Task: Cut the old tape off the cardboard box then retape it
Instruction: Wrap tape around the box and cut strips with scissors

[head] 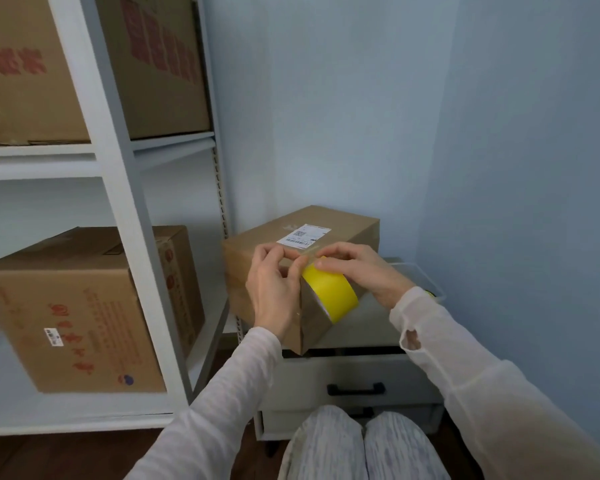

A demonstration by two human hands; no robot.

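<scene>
Head camera: right hand (357, 268) grips the yellow tape roll (331, 294) while left hand (274, 289) pinches its loose end against the cardboard box (347, 225).

place: storeroom | evidence: white shelving rack (118, 188) stacked with cardboard cartons (77, 306), drawer unit (354, 379)

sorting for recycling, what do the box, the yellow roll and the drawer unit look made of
The box looks like matte brown cardboard, its edges folded. The yellow roll seems smooth plastic tape with a sheen. The drawer unit looks white painted wood or laminate; I cannot tell which.
</scene>
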